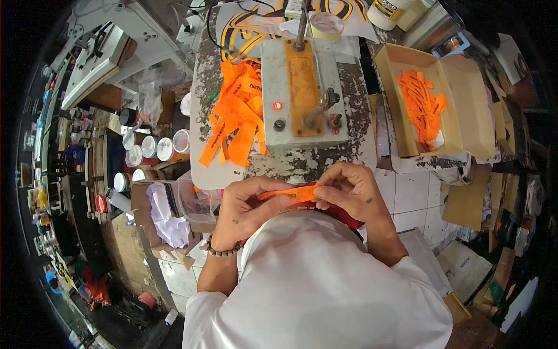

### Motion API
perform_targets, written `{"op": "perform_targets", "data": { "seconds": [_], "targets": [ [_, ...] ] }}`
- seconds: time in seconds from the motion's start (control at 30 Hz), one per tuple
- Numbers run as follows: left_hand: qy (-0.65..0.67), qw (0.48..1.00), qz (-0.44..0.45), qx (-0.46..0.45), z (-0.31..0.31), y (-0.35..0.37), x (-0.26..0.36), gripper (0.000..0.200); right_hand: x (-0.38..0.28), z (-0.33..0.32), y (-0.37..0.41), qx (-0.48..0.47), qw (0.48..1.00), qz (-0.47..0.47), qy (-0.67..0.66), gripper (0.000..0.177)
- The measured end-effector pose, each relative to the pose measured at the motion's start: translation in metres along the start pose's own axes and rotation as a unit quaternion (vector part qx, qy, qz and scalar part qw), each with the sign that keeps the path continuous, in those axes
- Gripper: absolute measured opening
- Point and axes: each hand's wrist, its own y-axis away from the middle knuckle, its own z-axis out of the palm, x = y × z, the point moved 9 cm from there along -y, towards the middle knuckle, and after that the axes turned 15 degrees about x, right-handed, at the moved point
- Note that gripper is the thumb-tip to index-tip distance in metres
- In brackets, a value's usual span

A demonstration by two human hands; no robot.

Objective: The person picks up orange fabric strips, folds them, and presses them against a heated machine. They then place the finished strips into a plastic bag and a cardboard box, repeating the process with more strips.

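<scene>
From where I stand, taking the hands as the middle of the dial, the orange strip (299,195) lies right at the centre, in front of the white shirt (325,273) and short of the table (360,139). The left hand (247,200) has it from 9 o'clock, thumb laid along the top and fingers curled behind; the right hand (349,192) pinches the other end from 3 o'clock, thumb against fingertips. Gripping both ends like that probably holds it straight and level for a good look. At 12 o'clock sits a grey machine (273,75), its red light (277,106) lit, squarely before the person, I'd guess for easy reach. A loose heap of strips (232,110) lies at 11, seemingly handy for the left hand. At 2, a cardboard box (427,61) holds more strips (419,107); its walls presumably stop them scattering.
</scene>
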Motion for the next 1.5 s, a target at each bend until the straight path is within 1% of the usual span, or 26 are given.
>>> {"op": "perform_targets", "data": {
  "seconds": [0.03, 0.1, 0.13, 0.2, 0.23, 0.3, 0.33, 0.4, 0.43, 0.5, 0.63, 0.7, 0.73, 0.8, 0.9, 1.03, 1.1, 1.2, 1.37, 1.4, 1.5],
  "targets": [
    [0.0, 1.0, 0.0, 0.001, -0.001, 0.0, 0.001, 0.018, 0.0, 0.0, 0.0, 0.0, 1.0, 0.001, 0.0, 0.011],
    [-0.061, 0.997, 0.043, 0.004, -0.004, 0.0, 0.006, 0.021, 0.002, -0.001, 0.001, 0.004, 1.0, 0.008, 0.001, 0.012],
    [-0.061, 0.997, 0.042, 0.004, -0.006, 0.0, 0.005, 0.021, 0.003, -0.001, 0.001, 0.004, 1.0, 0.009, 0.001, 0.012],
    [-0.1, 0.992, 0.073, -0.005, -0.007, 0.0, 0.007, 0.019, 0.006, -0.001, 0.001, 0.004, 1.0, 0.013, -0.006, 0.013],
    [-0.1, 0.992, 0.073, -0.005, -0.005, 0.001, 0.007, 0.019, 0.005, -0.001, 0.001, 0.004, 1.0, 0.013, -0.006, 0.013],
    [-0.048, 0.997, 0.051, 0.025, -0.007, 0.001, 0.007, 0.019, 0.006, -0.001, 0.0, 0.005, 1.0, 0.016, -0.006, 0.013],
    [-0.049, 0.997, 0.051, 0.024, -0.008, 0.002, 0.008, 0.019, 0.006, -0.001, 0.0, 0.006, 1.0, 0.016, -0.006, 0.013],
    [-0.083, 0.996, -0.001, 0.029, -0.012, 0.002, 0.0, 0.021, 0.009, -0.002, -0.002, 0.008, 1.0, 0.02, -0.016, 0.013],
    [-0.084, 0.996, -0.001, 0.029, -0.011, 0.002, 0.0, 0.021, 0.011, -0.002, -0.003, 0.008, 1.0, 0.02, -0.017, 0.013],
    [-0.004, 0.999, -0.01, 0.035, -0.009, 0.002, -0.001, 0.023, 0.013, -0.002, -0.004, 0.003, 0.998, 0.013, -0.058, 0.012],
    [-0.012, 0.999, 0.014, 0.038, -0.014, 0.0, -0.003, 0.023, 0.019, 0.0, -0.005, 0.029, 0.996, 0.028, -0.08, 0.014],
    [-0.042, 0.997, 0.025, 0.061, -0.023, -0.002, -0.007, 0.02, 0.019, -0.001, -0.008, 0.055, 0.995, 0.001, -0.082, 0.02],
    [-0.042, 0.997, 0.025, 0.063, -0.026, -0.002, -0.011, 0.02, 0.022, 0.001, -0.009, 0.054, 0.995, 0.002, -0.082, 0.02],
    [-0.055, 0.994, 0.055, 0.082, -0.036, -0.003, -0.012, 0.018, 0.024, 0.003, -0.01, 0.052, 0.997, -0.026, -0.044, 0.023],
    [-0.071, 0.99, 0.051, 0.108, -0.047, -0.003, -0.013, 0.018, 0.031, 0.006, -0.013, 0.048, 0.999, -0.016, -0.009, 0.022],
    [-0.081, 0.989, 0.026, 0.118, -0.061, 0.0, -0.022, 0.018, 0.046, 0.014, -0.017, 0.041, 0.999, 0.0, -0.018, 0.023],
    [-0.094, 0.983, 0.066, 0.14, -0.072, 0.002, -0.02, 0.017, 0.052, 0.014, -0.018, 0.036, 0.999, -0.002, 0.014, 0.022],
    [-0.107, 0.98, 0.052, 0.158, -0.092, 0.006, -0.021, 0.017, 0.051, 0.018, -0.019, 0.025, 0.999, -0.024, 0.002, 0.021],
    [-0.109, 0.975, 0.051, 0.186, -0.115, 0.013, -0.026, 0.017, 0.058, 0.023, -0.019, 0.029, 1.0, 0.001, -0.01, 0.021],
    [-0.111, 0.971, 0.062, 0.2, -0.118, 0.015, -0.023, 0.016, 0.06, 0.024, -0.019, 0.032, 0.999, 0.007, -0.019, 0.021],
    [-0.111, 0.966, 0.069, 0.223, -0.126, 0.02, -0.017, 0.015, 0.064, 0.025, -0.02, 0.014, 1.0, 0.003, -0.004, 0.022]
  ]
}}
